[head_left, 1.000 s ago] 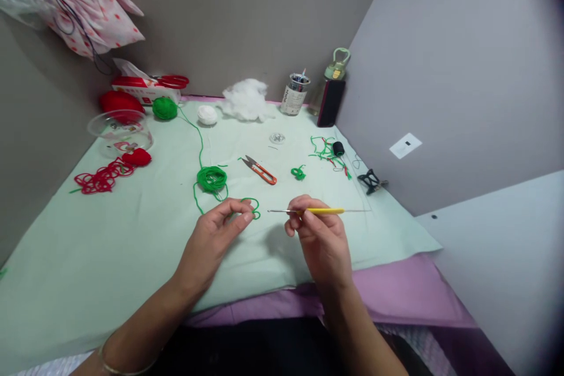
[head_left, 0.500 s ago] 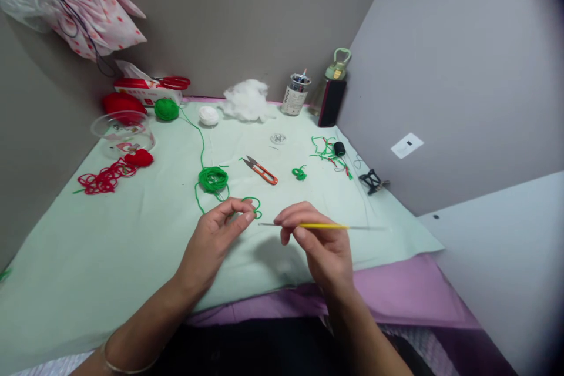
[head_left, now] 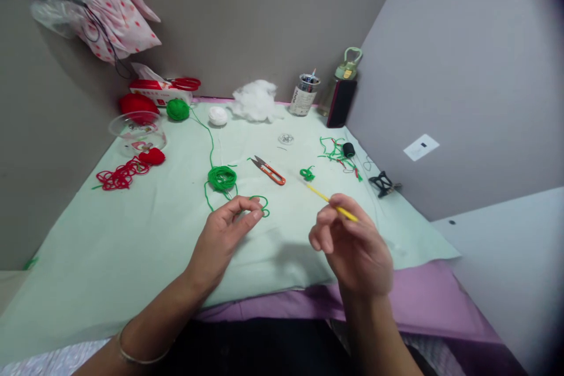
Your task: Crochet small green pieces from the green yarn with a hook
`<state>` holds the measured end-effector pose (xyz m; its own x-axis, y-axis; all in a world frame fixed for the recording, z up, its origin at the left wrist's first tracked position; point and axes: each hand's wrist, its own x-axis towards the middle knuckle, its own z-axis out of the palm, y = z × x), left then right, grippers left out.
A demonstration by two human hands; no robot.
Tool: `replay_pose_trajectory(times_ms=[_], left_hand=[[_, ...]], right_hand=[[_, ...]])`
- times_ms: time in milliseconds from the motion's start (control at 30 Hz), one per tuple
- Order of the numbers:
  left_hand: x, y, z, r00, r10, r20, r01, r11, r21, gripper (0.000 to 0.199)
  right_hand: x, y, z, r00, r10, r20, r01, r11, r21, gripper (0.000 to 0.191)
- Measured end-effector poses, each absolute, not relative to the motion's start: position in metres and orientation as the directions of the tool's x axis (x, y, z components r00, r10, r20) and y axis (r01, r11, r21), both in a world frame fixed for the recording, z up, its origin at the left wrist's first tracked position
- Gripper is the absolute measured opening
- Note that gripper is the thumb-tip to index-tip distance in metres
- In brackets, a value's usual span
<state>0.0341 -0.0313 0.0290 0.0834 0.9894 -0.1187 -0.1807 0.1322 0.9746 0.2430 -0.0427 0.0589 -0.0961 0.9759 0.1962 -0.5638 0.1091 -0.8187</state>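
Note:
My left hand point(head_left: 229, 232) pinches green yarn between thumb and fingers, and a small loop of that yarn point(head_left: 265, 212) sticks out past the fingertips. A yellow-handled crochet hook point(head_left: 346, 213) rests in my right hand point(head_left: 359, 247), held among curled fingers with the palm turned partly up; its tip points up and left. The hook is apart from the yarn loop. Just beyond my left hand lies a loose green yarn coil point(head_left: 222, 178), with a strand running back to a green yarn ball point(head_left: 177, 110). Orange-handled thread snips point(head_left: 275, 177) lie between the coil and a small green crocheted piece point(head_left: 307, 174).
Red yarn point(head_left: 121, 177) and a clear plastic tub point(head_left: 115, 124) sit at left. Along the back stand a tissue box point(head_left: 154, 94) with red scissors point(head_left: 185, 83), white stuffing point(head_left: 255, 100), a pen can point(head_left: 303, 100) and a phone point(head_left: 342, 104). Yarn scraps point(head_left: 331, 148) lie at right.
My right hand has moved right, away from the yarn loop, and turned, so the hook now slants up and left instead of lying level. My left hand keeps its pinch. The view has shifted slightly.

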Motion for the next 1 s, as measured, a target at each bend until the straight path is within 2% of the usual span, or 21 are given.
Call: replay_pose_trajectory(times_ms=[133,233,333,500,633,700,767,867,1000], left_hand=[[0.034,-0.031,0.028,0.084,0.99,-0.116,-0.174,0.129,0.976,0.018],[0.034,-0.031,0.027,0.078,0.99,-0.113,-0.167,0.125,0.978,0.018],[0.034,-0.032,0.028,0.073,0.992,-0.102,-0.168,0.113,0.979,0.017],[0.034,-0.034,0.03,0.064,0.996,-0.063,-0.172,0.074,0.982,0.017],[0.034,-0.034,0.03,0.058,0.996,-0.07,-0.175,0.079,0.981,0.016],[0.035,-0.034,0.03,0.06,0.996,-0.07,-0.175,0.079,0.981,0.016],[0.035,-0.035,0.03,0.06,0.996,-0.071,-0.174,0.08,0.982,0.016],[0.035,-0.035,0.031,0.047,0.996,-0.072,-0.177,0.079,0.981,0.016],[0.035,-0.035,0.031,0.024,0.997,-0.07,-0.181,0.073,0.981,0.017]], right_hand=[[0.243,-0.044,0.054,0.035,0.975,0.221,-0.464,0.212,-0.86,0.011],[0.239,-0.049,0.048,0.179,0.934,0.309,-0.278,0.349,-0.895,0.02],[0.234,-0.057,0.045,0.215,0.904,0.37,-0.139,0.403,-0.905,0.027],[0.227,-0.057,0.05,0.158,0.907,0.392,-0.207,0.418,-0.884,0.028],[0.226,-0.05,0.055,0.123,0.934,0.335,-0.285,0.357,-0.89,0.005],[0.226,-0.049,0.055,0.102,0.939,0.327,-0.28,0.343,-0.897,0.009],[0.225,-0.05,0.053,0.103,0.927,0.36,-0.234,0.374,-0.897,0.003],[0.223,-0.054,0.048,0.107,0.899,0.426,-0.144,0.437,-0.888,0.021],[0.222,-0.058,0.044,0.059,0.887,0.458,-0.083,0.461,-0.883,0.027]])
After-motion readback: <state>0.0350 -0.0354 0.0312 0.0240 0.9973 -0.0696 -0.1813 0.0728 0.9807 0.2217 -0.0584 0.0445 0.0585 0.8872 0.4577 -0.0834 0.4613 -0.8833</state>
